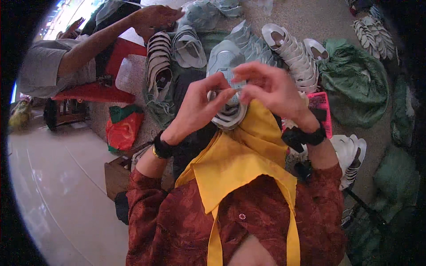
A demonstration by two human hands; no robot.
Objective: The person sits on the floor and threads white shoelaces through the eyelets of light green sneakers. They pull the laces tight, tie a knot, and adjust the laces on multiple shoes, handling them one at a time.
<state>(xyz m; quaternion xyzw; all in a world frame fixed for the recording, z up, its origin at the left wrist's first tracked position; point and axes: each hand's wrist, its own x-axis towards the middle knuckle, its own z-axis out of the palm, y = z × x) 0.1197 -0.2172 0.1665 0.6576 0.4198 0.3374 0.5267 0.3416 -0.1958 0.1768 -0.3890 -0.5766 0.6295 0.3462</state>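
A light grey shoe upper point(227, 62) with a perforated mesh panel lies under my hands, its striped opening toward me. It rests by the yellow apron point(248, 155) over my lap. My left hand point(204, 102) is above its left side, thumb and forefinger brought together in a pinch. Close by on the right, my right hand point(270, 88) has curled fingers and its thumb near the forefinger; it is slightly smeared by motion. The fingertips of both hands almost meet over the upper. Anything between them is too small to make out.
Nested shoe uppers stand left point(159, 57) and right point(293, 57) of my hands. A pink basket point(327, 117) and a green sack point(350, 80) are at right. At left are a red-green bag point(124, 128), a wooden box point(116, 177) and a co-worker's forearm point(102, 44).
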